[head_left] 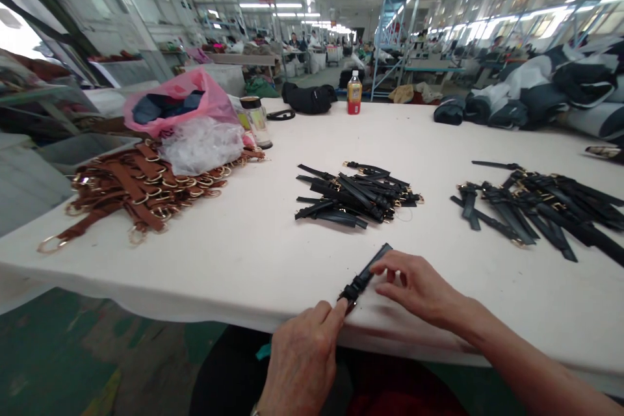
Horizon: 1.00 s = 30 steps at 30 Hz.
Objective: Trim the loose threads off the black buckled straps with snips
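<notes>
A short black buckle strap (pixel 371 268) lies slantwise at the table's front edge, its buckle end toward me. My left hand (pixel 307 348) is closed on that buckle end, the index finger at the metal frame; its other fingers are mostly hidden beneath. Above the strap's upper part is my right hand (pixel 414 283), thumb and fingers apart. Its index fingertip is at the strap's edge; whether it touches, I cannot tell. Beyond my hands lies a loose pile of black straps (pixel 358 195) with gold-coloured buckles. A second black strap pile (pixel 541 205) spreads out to the right.
Brown straps with metal rings (pixel 141 188) heap at the table's left, beside a pink bag (pixel 188 101) and clear plastic (pixel 202 146). A jar (pixel 256 123), a drink bottle (pixel 354 94) and a black bundle (pixel 309 99) stand farther back. Dark rolls (pixel 541 91) fill the right rear.
</notes>
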Tool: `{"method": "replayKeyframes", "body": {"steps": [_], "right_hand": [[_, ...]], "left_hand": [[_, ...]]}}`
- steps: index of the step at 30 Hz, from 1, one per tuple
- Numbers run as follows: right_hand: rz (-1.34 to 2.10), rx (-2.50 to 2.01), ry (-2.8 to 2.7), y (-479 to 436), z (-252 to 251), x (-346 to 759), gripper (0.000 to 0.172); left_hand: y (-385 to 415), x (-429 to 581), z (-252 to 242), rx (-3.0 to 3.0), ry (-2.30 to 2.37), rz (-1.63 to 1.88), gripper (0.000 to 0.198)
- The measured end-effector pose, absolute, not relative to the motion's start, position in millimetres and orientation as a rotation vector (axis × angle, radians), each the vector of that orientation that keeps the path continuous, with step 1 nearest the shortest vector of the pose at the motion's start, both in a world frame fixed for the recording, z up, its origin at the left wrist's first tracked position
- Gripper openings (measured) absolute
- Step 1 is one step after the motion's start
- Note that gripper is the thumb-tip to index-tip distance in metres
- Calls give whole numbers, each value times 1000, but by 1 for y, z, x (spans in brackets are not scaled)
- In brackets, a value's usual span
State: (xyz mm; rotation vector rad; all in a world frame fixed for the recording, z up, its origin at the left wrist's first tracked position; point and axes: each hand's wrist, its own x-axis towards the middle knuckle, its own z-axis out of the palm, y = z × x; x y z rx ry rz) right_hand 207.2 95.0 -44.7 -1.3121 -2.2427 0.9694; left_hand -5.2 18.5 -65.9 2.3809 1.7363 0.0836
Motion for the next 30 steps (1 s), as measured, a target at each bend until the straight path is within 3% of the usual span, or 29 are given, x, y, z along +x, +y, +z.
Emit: {"method": "replayKeyframes", "body": {"steps": [5, 21, 30], "right_hand": [[724, -1301, -2338, 116, -70, 188, 11], [758, -1045, -2079, 113, -95, 182, 9], [764, -1208, -2135, 115, -98, 182, 11]], "left_hand": [[28, -6, -65, 2392, 1715, 115, 42], [28, -7, -69, 2167, 1725, 342, 33], [28, -2, -49, 2104, 1849, 327, 28]]}}
